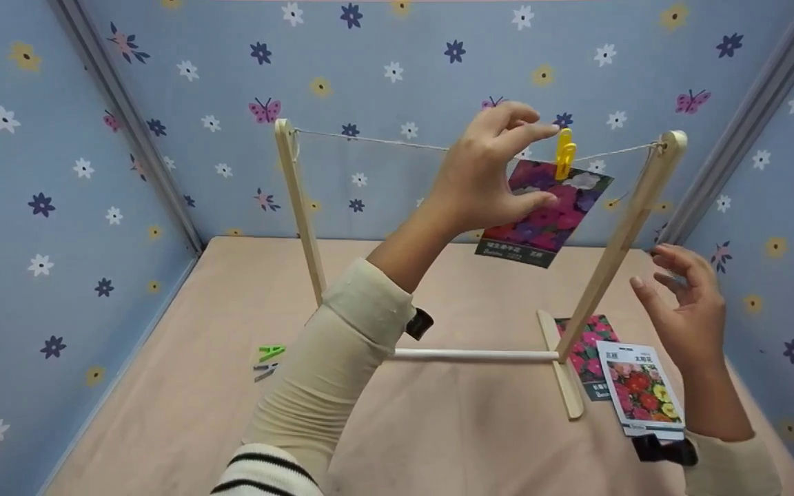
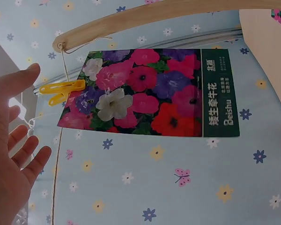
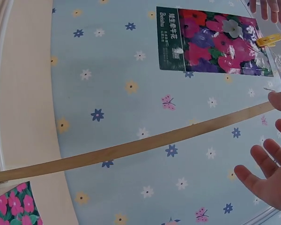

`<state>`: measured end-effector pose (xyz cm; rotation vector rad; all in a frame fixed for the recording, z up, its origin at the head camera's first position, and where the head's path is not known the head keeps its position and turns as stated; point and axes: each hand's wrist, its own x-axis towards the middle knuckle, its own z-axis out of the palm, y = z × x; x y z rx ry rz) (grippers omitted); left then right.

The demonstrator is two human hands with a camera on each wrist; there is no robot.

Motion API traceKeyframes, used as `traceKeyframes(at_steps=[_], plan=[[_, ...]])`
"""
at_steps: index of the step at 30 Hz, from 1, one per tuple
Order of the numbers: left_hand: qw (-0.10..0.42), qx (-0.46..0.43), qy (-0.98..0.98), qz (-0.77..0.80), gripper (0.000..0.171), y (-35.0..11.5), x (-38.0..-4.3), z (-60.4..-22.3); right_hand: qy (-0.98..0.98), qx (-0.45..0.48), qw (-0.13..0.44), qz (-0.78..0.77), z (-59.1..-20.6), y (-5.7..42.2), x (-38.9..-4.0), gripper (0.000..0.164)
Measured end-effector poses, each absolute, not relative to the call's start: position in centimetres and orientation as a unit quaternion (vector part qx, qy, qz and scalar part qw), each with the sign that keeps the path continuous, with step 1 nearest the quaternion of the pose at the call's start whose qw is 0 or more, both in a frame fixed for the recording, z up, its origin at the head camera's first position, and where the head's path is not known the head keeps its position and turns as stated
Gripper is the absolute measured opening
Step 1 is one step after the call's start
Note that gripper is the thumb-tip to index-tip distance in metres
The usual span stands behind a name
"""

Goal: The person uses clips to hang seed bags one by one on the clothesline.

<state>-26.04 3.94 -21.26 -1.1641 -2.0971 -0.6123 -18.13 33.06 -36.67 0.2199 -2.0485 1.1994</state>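
Note:
A seed packet [image 1: 554, 207] with pink, purple, red and white flowers hangs tilted from a string [image 1: 383, 141], held by a yellow clothespin [image 1: 565, 155]. My left hand [image 1: 490, 169] is beside the clothespin, thumb and fingers apart; the left wrist view shows a gap between that hand [image 2: 14, 140] and the clothespin [image 2: 61, 89]. Lower down, my right hand [image 1: 690, 310] hovers outside the right wooden post [image 1: 621, 241] with loosely bent fingers and nothing in them. In the right wrist view the packet [image 3: 215, 42] is well away from my right hand [image 3: 271, 178].
Right of the stand's wooden foot [image 1: 561, 372] lie a white-edged seed packet [image 1: 645, 389] and, partly under it, a pink-flowered packet [image 1: 586, 358]. Green clothespins [image 1: 271, 351] and grey clothespins [image 1: 265, 372] lie at left. A white rod [image 1: 473, 355] runs low across the stand.

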Motion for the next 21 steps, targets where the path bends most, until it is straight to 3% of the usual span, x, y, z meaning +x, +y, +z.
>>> traceKeyframes(at_steps=[6,21], plan=[[0.333,-0.476,-0.768,-0.27,0.075,3.0,-26.1,-22.3,-0.822,0.095,0.346,0.442,-36.6,33.4,-17.3,0.059],[0.365,-0.502,-0.724,-0.302,0.073,0.5,-24.3,-26.6,-0.856,0.057,0.317,0.405,-38.1,34.0,-16.1,0.064]])
